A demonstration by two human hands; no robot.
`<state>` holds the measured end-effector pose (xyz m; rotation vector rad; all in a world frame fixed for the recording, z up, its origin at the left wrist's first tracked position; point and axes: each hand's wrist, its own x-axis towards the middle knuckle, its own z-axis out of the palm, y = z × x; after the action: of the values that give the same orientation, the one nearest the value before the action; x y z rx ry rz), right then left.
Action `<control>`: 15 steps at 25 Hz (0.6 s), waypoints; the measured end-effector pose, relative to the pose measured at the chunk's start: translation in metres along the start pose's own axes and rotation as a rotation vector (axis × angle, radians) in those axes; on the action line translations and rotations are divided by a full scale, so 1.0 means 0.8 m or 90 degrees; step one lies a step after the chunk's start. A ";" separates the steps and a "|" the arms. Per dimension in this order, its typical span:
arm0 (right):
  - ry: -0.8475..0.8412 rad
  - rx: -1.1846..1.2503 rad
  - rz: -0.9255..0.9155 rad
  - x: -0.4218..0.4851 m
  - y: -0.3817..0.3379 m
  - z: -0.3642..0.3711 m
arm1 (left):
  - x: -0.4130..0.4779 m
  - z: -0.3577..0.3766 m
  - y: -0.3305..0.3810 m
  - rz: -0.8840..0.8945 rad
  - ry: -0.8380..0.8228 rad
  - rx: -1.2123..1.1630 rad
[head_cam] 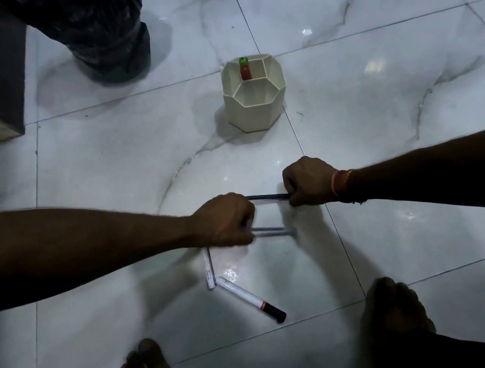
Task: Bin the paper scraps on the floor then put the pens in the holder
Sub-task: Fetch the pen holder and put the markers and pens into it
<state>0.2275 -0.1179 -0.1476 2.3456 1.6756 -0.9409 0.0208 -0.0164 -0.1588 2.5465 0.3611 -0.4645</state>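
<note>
Head view: hexagonal cream holder (255, 110) on glossy marble floor (379, 102).

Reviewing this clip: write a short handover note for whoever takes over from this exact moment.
Left hand: closed on thin light pens, low over the floor.
Right hand: closed on one end of a dark pen.
Holder: upright ahead, with a red marker and a green-capped one in a rear compartment; front compartment empty.
No paper scraps visible on the floor; the black-bagged bin stands at far left.
Left: two white markers on the floor by the feet, plus the held pens, go into the holder.
</note>
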 end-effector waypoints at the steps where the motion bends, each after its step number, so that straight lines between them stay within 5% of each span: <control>1: 0.017 0.006 0.001 0.003 0.002 -0.006 | 0.000 -0.012 -0.007 -0.027 0.022 -0.019; 9: 0.275 0.239 -0.069 0.011 -0.001 -0.087 | 0.022 -0.129 -0.029 -0.214 0.320 -0.377; 15: 0.483 0.377 -0.111 0.004 -0.024 -0.150 | 0.046 -0.201 0.004 -0.166 0.465 -0.449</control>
<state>0.2615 -0.0569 -0.0478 3.3009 2.0878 -0.6617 0.0960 0.0732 -0.0420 1.8816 0.9330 0.4690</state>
